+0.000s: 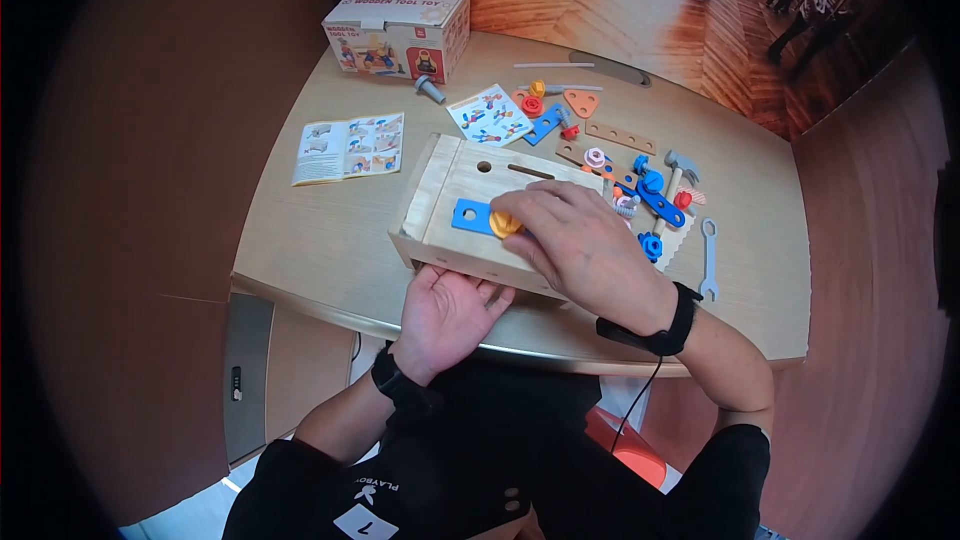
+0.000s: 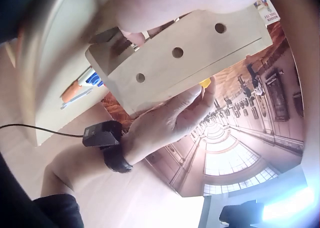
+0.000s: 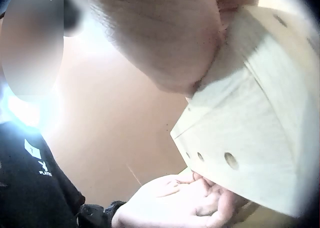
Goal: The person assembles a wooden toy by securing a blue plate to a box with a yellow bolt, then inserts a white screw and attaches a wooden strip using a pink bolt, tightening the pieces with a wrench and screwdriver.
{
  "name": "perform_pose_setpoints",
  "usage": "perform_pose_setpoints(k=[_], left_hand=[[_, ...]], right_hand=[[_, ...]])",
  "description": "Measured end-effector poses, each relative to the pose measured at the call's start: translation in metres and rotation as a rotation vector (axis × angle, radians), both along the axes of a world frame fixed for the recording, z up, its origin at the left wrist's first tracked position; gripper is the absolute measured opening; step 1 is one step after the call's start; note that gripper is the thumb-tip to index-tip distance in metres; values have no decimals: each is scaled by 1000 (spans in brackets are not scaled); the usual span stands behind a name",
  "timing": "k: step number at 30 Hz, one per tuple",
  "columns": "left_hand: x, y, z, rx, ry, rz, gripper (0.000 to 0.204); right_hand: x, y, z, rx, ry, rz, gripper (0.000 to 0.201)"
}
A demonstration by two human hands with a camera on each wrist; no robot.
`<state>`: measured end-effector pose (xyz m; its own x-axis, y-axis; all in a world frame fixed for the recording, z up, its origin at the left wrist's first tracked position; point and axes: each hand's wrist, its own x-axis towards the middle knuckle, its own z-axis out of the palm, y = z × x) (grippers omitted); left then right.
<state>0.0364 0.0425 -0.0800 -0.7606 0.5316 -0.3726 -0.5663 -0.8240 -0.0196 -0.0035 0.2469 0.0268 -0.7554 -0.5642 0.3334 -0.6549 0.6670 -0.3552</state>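
Observation:
A wooden toy workbench stands at the table's front edge, with a row of holes along its side in the left wrist view. On its top lies a blue strip with a hole. My right hand pinches a yellow toy screw that sits on the strip's right end. Palm up, my left hand reaches beneath the bench's near side. Its fingertips go into the hollow underside, and I cannot tell whether they hold anything there.
Right of the bench lie bolts, perforated strips, a toy hammer and a grey wrench. An instruction sheet, a picture card and a grey bolt lie left and behind. The toy's box stands at the back left.

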Motion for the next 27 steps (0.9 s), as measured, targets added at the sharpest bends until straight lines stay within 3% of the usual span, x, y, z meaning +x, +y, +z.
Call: perform_pose_setpoints(k=[5, 7, 9, 11, 13, 16, 19, 27], left_hand=[[-12, -3, 23, -24, 146, -11, 49], [-17, -2, 41, -70, 171, -3, 50], [-24, -2, 50, -116, 194, 4, 50], [-34, -4, 55, -153, 236, -53, 47], [-41, -1, 61, -187, 243, -50, 48], [-49, 1, 57, -295, 115, -108, 47], [-55, 2, 51, -342, 102, -141, 45], [-60, -8, 47, -472, 190, -250, 36]], right_hand=[[-18, 6, 9, -126, -128, -50, 31], [-29, 10, 17, -198, -384, -111, 32], [-41, 16, 13, -175, -420, -128, 34], [-49, 19, 11, -242, -654, -190, 36], [-55, 24, -14, -255, -714, -191, 37], [-55, 26, -39, -499, -1015, -231, 35], [-55, 30, -59, -608, -1072, -255, 37], [-55, 33, -60, -617, -1097, -274, 36]])
